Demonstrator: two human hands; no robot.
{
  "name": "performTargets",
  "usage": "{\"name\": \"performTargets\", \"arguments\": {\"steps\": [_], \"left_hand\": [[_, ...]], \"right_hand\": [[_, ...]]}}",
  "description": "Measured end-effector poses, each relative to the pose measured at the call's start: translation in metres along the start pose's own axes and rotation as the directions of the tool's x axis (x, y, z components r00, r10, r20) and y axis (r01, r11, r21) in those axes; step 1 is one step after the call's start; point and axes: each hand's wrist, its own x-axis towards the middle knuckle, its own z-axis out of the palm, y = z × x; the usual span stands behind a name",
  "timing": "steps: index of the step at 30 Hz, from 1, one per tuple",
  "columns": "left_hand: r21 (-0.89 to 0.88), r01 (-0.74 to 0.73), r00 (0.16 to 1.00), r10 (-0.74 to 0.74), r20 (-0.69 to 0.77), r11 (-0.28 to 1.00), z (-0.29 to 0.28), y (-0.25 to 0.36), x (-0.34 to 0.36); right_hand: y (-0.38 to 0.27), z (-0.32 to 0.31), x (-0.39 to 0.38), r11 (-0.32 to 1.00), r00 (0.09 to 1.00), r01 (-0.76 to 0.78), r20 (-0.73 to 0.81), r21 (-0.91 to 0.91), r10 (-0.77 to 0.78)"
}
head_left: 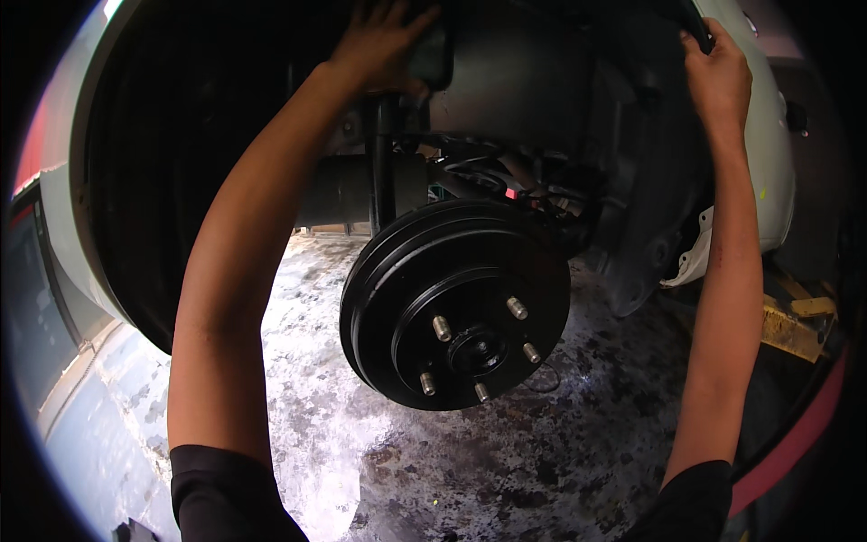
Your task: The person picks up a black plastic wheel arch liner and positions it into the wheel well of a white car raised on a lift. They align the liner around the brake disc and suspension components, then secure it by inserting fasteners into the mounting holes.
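My left hand is raised inside the dark wheel well at the top, fingers spread against or near black plastic above the strut; exact contact is unclear. My right hand grips the edge of the black wheel arch liner at the upper right, beside the white fender. Below and between my arms hangs a black hub drum with several bare silver studs around its center.
A yellow metal lift part is at the right, near a red band along the floor. Under the car is a stained, mottled floor. A dark cylinder lies behind the strut, and a grey panel stands at far left.
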Motion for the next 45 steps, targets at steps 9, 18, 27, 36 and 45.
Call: {"name": "performTargets", "arguments": {"steps": [9,18,27,36,45], "left_hand": [[0.009,-0.115,0.990,0.116,-0.075,0.993,0.019,-0.018,0.009],[0.052,-0.138,0.981,0.144,-0.131,0.989,0.019,-0.024,0.008],[0.036,-0.221,0.922,0.220,-0.317,0.975,0.041,-0.030,0.016],[0.058,-0.260,0.901,0.264,-0.343,0.964,0.047,-0.042,0.017],[0.034,-0.254,0.876,0.244,-0.416,0.967,0.051,-0.037,0.017]], "right_hand": [[0.024,0.008,0.007,0.992,0.995,0.100,-0.003,-0.077,-0.100],[-0.004,-0.009,-0.007,0.986,0.980,0.102,-0.158,-0.129,-0.122],[0.000,-0.008,-0.005,0.969,0.963,0.190,-0.164,-0.159,-0.215],[-0.005,-0.006,-0.004,0.936,0.945,0.202,-0.192,-0.290,-0.264],[-0.056,-0.045,-0.058,0.936,0.968,0.247,-0.117,0.250,-0.224]]}}
